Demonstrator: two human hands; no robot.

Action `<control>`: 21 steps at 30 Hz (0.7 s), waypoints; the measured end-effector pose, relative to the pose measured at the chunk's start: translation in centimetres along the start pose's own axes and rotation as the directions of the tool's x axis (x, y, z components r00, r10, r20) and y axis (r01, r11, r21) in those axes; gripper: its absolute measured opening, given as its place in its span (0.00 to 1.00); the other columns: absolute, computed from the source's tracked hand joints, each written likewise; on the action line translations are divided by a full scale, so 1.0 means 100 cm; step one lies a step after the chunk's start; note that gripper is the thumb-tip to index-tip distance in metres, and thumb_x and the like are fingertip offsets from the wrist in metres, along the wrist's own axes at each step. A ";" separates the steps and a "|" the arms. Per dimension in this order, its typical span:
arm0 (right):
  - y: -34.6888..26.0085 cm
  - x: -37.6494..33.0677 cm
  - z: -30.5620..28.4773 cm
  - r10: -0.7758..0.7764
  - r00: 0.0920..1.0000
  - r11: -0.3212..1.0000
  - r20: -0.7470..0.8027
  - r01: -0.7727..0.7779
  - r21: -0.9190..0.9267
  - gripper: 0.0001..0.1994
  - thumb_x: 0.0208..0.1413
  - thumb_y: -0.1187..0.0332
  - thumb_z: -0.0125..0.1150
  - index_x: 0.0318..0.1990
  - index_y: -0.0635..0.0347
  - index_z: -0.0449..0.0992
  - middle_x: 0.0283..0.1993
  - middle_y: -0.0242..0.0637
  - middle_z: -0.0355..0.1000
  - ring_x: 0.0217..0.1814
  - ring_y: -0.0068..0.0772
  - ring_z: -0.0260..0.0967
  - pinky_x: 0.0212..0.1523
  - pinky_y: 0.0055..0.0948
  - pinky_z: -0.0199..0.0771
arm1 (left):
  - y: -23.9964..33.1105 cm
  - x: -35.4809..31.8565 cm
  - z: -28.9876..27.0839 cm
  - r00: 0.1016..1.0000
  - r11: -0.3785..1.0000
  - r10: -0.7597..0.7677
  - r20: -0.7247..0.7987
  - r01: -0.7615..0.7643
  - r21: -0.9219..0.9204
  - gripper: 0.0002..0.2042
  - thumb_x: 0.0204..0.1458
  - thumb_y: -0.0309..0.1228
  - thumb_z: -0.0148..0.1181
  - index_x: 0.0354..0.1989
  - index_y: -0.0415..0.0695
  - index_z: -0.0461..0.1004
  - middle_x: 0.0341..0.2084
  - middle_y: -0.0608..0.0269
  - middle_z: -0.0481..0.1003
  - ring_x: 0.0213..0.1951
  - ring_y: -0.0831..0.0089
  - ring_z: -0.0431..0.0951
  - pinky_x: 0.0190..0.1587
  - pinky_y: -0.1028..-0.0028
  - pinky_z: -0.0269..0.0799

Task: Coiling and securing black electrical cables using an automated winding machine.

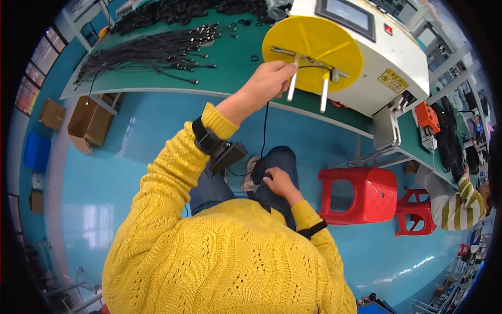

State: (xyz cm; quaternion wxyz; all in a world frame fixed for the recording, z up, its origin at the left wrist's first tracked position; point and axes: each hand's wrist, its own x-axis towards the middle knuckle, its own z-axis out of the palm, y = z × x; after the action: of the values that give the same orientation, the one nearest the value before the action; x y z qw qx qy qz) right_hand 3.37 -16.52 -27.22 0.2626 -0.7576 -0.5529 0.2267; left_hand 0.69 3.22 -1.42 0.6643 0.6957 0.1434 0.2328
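Note:
My left hand [273,79] reaches to a round yellow disc [342,49] on the front of a winding machine. Its fingers are closed on a black cable [265,121], right beside one of two metal pegs [324,94] that stick out from the disc. Part of the cable runs across the disc between the pegs; another length hangs down past the table edge toward my legs. My right hand [281,183] rests on my knee, its fingers loosely spread with nothing visible in them.
A white machine housing [389,57] with a screen stands on the green table [230,78]. Bundles of black cables [151,52] lie to the left. Red stools [366,193] stand at right, near a person in a striped sleeve [460,209]. A cardboard box [91,120] sits at left.

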 end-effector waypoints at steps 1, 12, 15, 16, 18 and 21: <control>0.000 -0.002 0.000 0.026 1.000 0.998 -0.004 -0.026 0.054 0.16 0.45 0.62 0.57 0.39 0.64 0.73 0.39 0.48 0.69 0.44 0.50 0.66 0.45 0.40 0.66 | -0.002 -0.001 0.000 1.000 1.000 0.002 0.005 -0.002 0.005 0.15 0.57 0.39 0.46 0.25 0.41 0.68 0.12 0.71 0.63 0.17 0.84 0.61 0.19 0.82 0.54; -0.001 -0.006 -0.008 0.059 0.998 0.993 0.017 -0.060 0.098 0.15 0.46 0.62 0.57 0.39 0.64 0.73 0.41 0.48 0.70 0.43 0.49 0.67 0.45 0.38 0.67 | -0.018 -0.015 -0.011 0.932 0.937 0.339 -0.129 -0.323 0.130 0.10 0.54 0.30 0.53 0.39 0.39 0.75 0.18 0.71 0.68 0.21 0.87 0.64 0.21 0.86 0.58; -0.001 -0.007 -0.008 0.074 0.997 0.993 0.025 -0.076 0.087 0.15 0.46 0.62 0.57 0.39 0.64 0.74 0.41 0.48 0.70 0.44 0.48 0.67 0.45 0.38 0.67 | -0.017 -0.022 -0.009 0.901 0.901 0.412 -0.135 -0.381 0.208 0.10 0.54 0.29 0.53 0.41 0.40 0.75 0.19 0.71 0.69 0.21 0.87 0.64 0.21 0.85 0.58; -0.001 -0.007 -0.008 0.084 0.996 0.992 0.032 -0.087 0.093 0.16 0.46 0.62 0.57 0.39 0.63 0.74 0.41 0.48 0.70 0.44 0.49 0.67 0.45 0.38 0.66 | -0.017 -0.024 -0.007 0.882 0.879 0.452 -0.135 -0.414 0.237 0.10 0.53 0.29 0.54 0.42 0.41 0.75 0.19 0.71 0.69 0.21 0.87 0.64 0.21 0.85 0.58; 0.000 -0.008 -0.009 0.092 0.995 0.991 0.038 -0.096 0.095 0.16 0.46 0.62 0.57 0.39 0.63 0.74 0.41 0.49 0.70 0.45 0.50 0.66 0.46 0.39 0.66 | -0.017 -0.029 -0.002 0.869 0.868 0.476 -0.137 -0.440 0.229 0.10 0.53 0.28 0.54 0.43 0.41 0.74 0.19 0.71 0.68 0.21 0.86 0.64 0.21 0.85 0.59; 0.003 -0.008 -0.010 0.130 0.991 0.989 0.041 -0.132 0.065 0.16 0.46 0.62 0.57 0.39 0.63 0.74 0.40 0.49 0.70 0.45 0.50 0.67 0.46 0.39 0.66 | -0.015 -0.032 0.002 0.839 0.845 0.526 -0.141 -0.497 0.196 0.11 0.53 0.26 0.54 0.44 0.41 0.74 0.19 0.70 0.68 0.21 0.85 0.64 0.22 0.84 0.60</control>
State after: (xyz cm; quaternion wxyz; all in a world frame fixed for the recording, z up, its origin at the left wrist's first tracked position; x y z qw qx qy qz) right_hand 3.99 -17.50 -26.63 0.2625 -0.7786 -0.4986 0.2760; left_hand -1.76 1.52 -3.36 0.5062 0.7317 0.0318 0.4554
